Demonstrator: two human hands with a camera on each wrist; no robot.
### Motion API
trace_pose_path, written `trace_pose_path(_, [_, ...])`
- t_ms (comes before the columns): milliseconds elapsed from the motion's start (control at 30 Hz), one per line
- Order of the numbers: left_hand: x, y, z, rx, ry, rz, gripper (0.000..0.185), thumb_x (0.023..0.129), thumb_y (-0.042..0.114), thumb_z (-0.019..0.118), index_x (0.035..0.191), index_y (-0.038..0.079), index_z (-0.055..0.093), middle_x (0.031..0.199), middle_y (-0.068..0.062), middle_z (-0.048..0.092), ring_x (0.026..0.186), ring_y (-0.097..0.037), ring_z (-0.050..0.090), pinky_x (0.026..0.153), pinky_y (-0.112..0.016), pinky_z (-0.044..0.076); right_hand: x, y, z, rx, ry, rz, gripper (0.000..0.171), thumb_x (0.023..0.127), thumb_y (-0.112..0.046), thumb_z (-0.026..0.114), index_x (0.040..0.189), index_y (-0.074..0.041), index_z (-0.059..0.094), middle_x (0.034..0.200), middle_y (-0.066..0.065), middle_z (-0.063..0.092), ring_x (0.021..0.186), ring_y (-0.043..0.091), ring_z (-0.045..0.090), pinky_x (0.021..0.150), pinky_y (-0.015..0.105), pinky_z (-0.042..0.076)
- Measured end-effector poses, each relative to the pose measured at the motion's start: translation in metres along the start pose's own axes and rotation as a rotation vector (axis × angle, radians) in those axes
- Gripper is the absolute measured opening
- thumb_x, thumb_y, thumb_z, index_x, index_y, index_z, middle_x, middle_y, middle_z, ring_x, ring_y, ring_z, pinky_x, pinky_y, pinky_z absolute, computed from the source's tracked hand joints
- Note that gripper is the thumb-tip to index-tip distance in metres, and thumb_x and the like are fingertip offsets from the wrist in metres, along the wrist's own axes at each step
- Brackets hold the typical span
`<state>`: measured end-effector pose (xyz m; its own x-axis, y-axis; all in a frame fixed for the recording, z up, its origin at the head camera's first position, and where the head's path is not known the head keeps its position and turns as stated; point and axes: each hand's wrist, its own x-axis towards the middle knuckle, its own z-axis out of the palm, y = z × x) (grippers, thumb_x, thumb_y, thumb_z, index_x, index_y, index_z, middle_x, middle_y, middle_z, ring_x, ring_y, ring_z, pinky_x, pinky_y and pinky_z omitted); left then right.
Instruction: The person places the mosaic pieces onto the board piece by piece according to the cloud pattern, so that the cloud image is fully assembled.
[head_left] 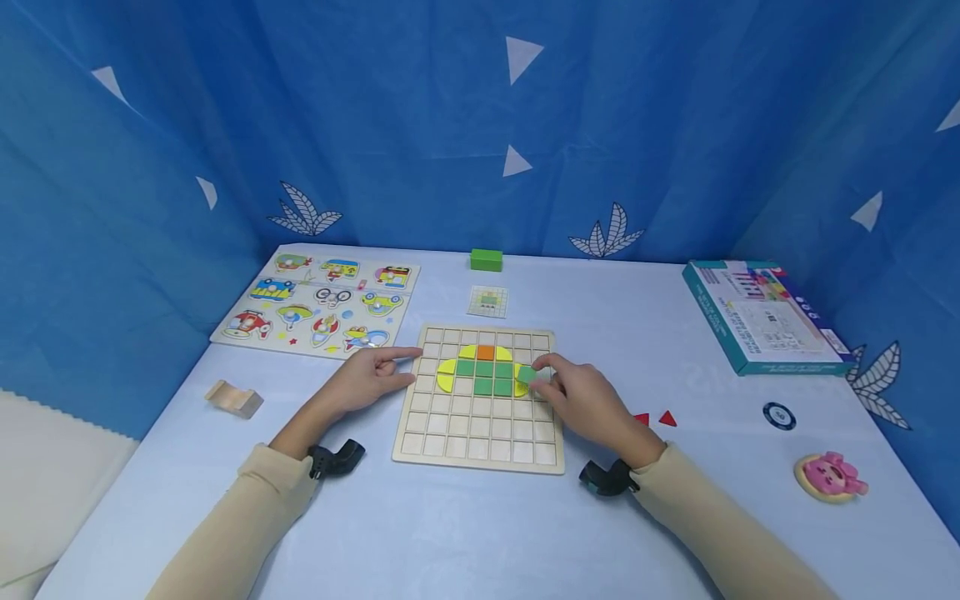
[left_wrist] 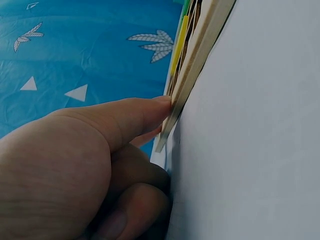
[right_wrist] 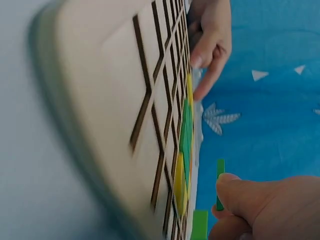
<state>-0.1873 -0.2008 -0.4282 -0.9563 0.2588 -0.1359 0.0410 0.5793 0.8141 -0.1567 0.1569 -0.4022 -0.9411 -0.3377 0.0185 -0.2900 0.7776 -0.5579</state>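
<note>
A wooden grid board [head_left: 450, 446] lies at the table's middle. Several green square tiles [head_left: 485, 386] sit in its cells, with an orange tile [head_left: 485, 352] above them and yellow quarter-round tiles [head_left: 446, 382] around. My left hand [head_left: 365, 377] is at the board's left edge; its straight thumb and forefinger touch the rim, other fingers folded. Over the right part of the pattern, my right hand [head_left: 588, 402] pinches a green square tile [right_wrist: 220, 200] between thumb and fingers. That tile is raised off the board and overlaps the right yellow tiles in the head view.
A small pattern card [head_left: 488, 302] and a green block [head_left: 486, 260] lie behind the board. Left are a vehicle puzzle [head_left: 307, 292] and a wooden block [head_left: 234, 399]. Right are red triangles [head_left: 667, 418], a box [head_left: 765, 321], a round chip [head_left: 779, 416] and a pink toy [head_left: 829, 477].
</note>
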Motion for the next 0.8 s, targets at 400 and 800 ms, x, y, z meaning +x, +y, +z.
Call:
trace_pose_path(400, [0.000,0.000,0.002,-0.002,-0.003,-0.012,0.044,0.095,0.029,0.074,0.137,0.025,0.066,0.059,0.003,0.035,0.052,-0.016,0.031,0.051,-0.027,0.027,0.019,-0.044,0.039,0.026,-0.014,-0.170,0.029,0.101,-0.030,0.068,0.125,-0.016,0.067,0.056,-0.009,0.043,0.047,0.007,0.038,0.052,0.026,0.032])
trace_pose_path(800, [0.000,0.000,0.000,0.018,0.000,-0.011,0.043,0.095,0.029,0.074,0.137,0.025,0.067,0.059,0.003,0.035,0.052,-0.016,0.032,0.051,-0.026,0.027,0.023,-0.053,0.065,-0.067,0.106,-0.169,0.029,0.101,-0.032,0.067,0.125,-0.017,0.070,0.054,-0.013,0.046,0.049,0.005,0.044,0.046,0.026,0.035])
